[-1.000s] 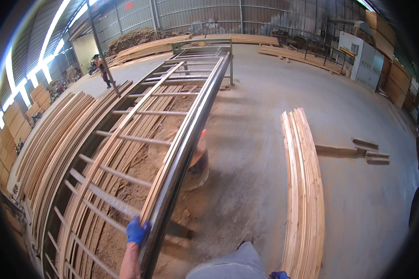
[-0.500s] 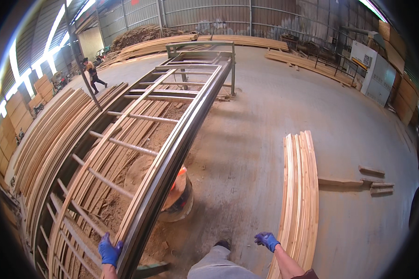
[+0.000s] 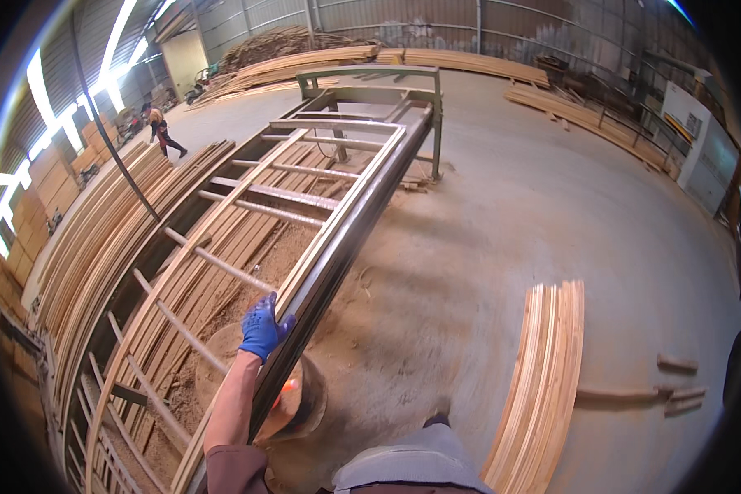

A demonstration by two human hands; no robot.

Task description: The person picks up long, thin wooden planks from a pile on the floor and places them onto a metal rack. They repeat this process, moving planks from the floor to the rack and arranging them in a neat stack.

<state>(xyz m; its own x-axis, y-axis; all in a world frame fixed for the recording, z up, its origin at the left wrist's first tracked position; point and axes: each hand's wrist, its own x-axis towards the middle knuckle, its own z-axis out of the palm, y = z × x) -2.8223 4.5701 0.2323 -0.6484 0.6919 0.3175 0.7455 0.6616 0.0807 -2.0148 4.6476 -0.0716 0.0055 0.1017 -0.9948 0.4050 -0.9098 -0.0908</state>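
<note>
My left hand [image 3: 262,331], in a blue glove, is closed round a long pale wooden strip [image 3: 340,216] with the thumb on its right side. This strip lies lengthwise along the right rail [image 3: 365,224] of a long metal roller frame. A second thin wooden strip [image 3: 237,191] rests across the rollers [image 3: 230,270] farther left. The strips meet a crosswise bar near the far end of the frame. My right hand is out of view.
Under the frame stands a round bin [image 3: 303,403] with something orange. Bundled boards [image 3: 543,370] lie on the floor to the right, near short offcuts [image 3: 679,364]. Long timber [image 3: 111,214] is stacked left, where another person [image 3: 163,132] walks. A grey cabinet [image 3: 704,156] stands far right.
My left hand has moved forward along the strip, up the frame. The right hand has left the view. My view has shifted, and the other person has moved slightly.
</note>
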